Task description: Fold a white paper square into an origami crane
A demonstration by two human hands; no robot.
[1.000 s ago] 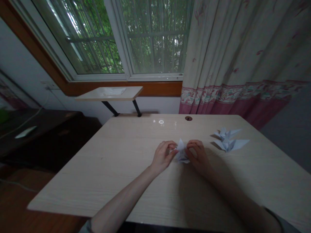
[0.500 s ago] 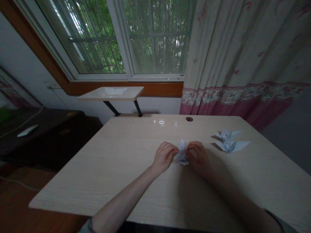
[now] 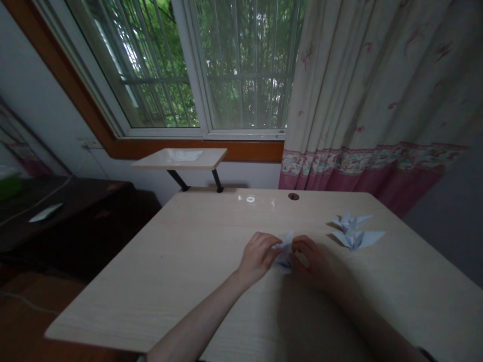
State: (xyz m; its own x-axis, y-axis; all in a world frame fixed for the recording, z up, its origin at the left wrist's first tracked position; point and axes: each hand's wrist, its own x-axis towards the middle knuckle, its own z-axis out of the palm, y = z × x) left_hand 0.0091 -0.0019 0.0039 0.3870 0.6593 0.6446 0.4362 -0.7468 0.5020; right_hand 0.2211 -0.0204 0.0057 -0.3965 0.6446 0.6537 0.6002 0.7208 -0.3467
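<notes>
A piece of folded white paper (image 3: 284, 259) is between my two hands over the table, its pointed tip showing above. My left hand (image 3: 259, 255) pinches the paper's left side between thumb and fingers. On the opposite side, my right hand (image 3: 310, 259) is curled, with thumb and fingertips closed on the paper's right edge. The fingers cover part of the folds. To the right rest two folded paper cranes, a nearer one (image 3: 355, 241) and a farther one (image 3: 347, 221), wings spread.
The pale wooden table (image 3: 196, 236) has a round cable hole (image 3: 293, 196) near its back edge. A small raised shelf (image 3: 211, 160) at back left carries white paper (image 3: 184, 155). Behind hang a window and a floral curtain (image 3: 332, 100). A dark cabinet (image 3: 113, 201) stands left.
The view has tilted up slightly, so everything sits lower in the picture. The upper tip of the folded paper now leans right. Both hands stay at the paper.
</notes>
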